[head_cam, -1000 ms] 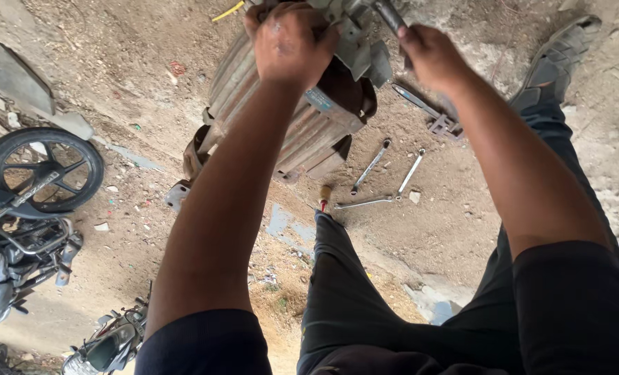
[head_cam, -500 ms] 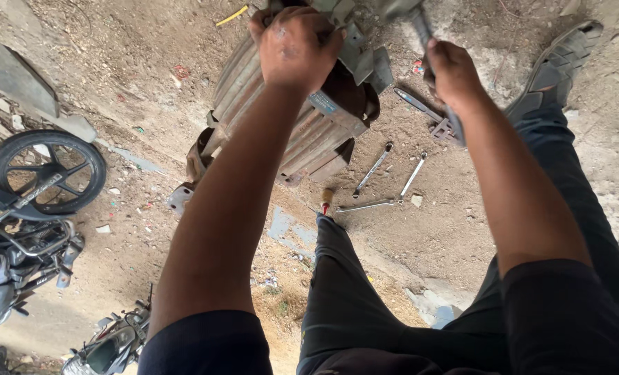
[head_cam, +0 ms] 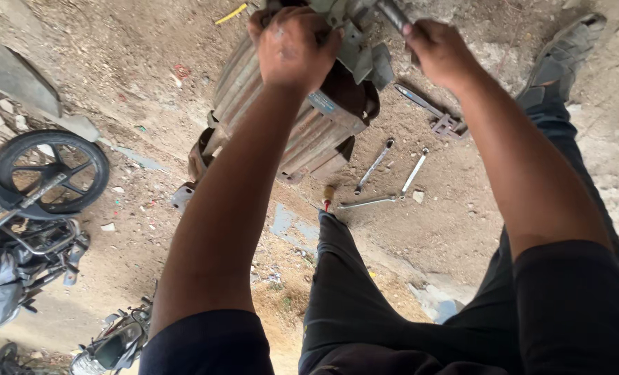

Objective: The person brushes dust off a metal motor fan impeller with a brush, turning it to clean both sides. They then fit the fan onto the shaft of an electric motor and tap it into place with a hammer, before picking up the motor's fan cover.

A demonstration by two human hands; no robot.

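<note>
Motorcycle wheel (head_cam: pixel 49 170) and frame parts are seen at far left on bare dirt. Centre, a ribbed cast-metal motor (head_cam: pixel 302 132) lies on the ground; it is judged heavy, rigid, best gripped by its housing. The left hand (head_cam: pixel 292 45) is clenched on its top. The right hand (head_cam: pixel 441 48) grasps a steel tool handle (head_cam: pixel 392 14). Spanners (head_cam: pixel 386 177) lie beside.

Motor (head_cam: pixel 302 132): grey ribbed casing, brownish rust, small blue label. Spanners (head_cam: pixel 375 165): silver. Screwdriver (head_cam: pixel 328 196): yellow-red handle. Trousers (head_cam: pixel 365 305): dark. Ground (head_cam: pixel 149 42): dusty tan. Wheel (head_cam: pixel 49 170): black tyre.
</note>
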